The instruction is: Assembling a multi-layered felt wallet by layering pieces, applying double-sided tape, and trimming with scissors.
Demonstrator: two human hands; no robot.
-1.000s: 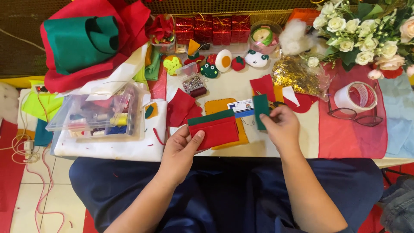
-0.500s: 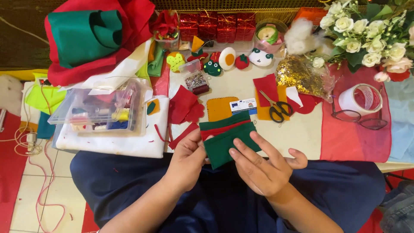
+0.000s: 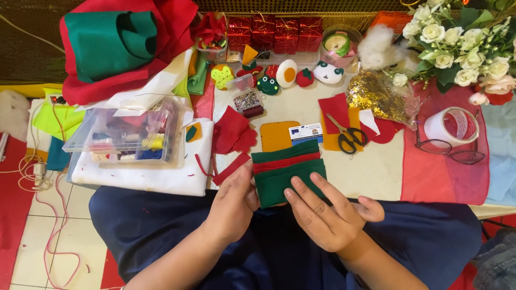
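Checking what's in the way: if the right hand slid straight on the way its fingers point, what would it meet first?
The right hand points up-left across the green and red felt piece it already rests on; beyond that, probably the orange felt patch.

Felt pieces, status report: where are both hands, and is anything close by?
Left hand grips stacked green and red felt pieces at their left edge. Right hand flat, fingers on the green front. Scissors and card lie just beyond, apart.

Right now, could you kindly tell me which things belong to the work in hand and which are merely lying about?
In hand:
- green and red felt stack
- left hand, pinching its edge
- right hand, fingers flat on it

Lying about:
- scissors
- clear plastic box
- tape roll
- glasses
- white flowers
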